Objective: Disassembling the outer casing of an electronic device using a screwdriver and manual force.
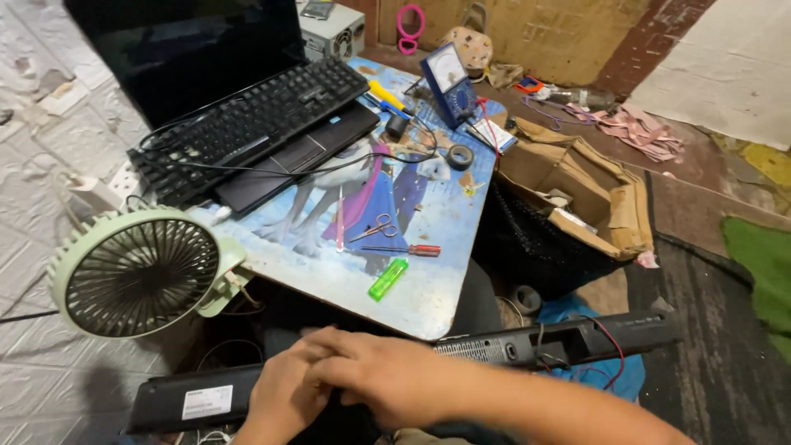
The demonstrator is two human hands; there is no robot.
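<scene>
Down low, a long black soundbar point(527, 346) lies across the person's lap, just below a small low table point(428, 305) carrying a green lighter point(388, 278), a screwdriver point(404, 249) and scissors point(375, 228); a pale green fan point(136, 272) stands to the left. Both hands meet at its middle: the right hand point(387, 375) lies over the left hand point(284, 391), fingers curled together onto the bar.

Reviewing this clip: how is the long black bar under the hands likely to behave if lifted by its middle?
The long black bar looks rigid, so it would probably not sag. Both the left hand and right hand rest near its middle, so it may balance, though its length could make the ends swing. The loose red wire at its open end might snag.
</scene>
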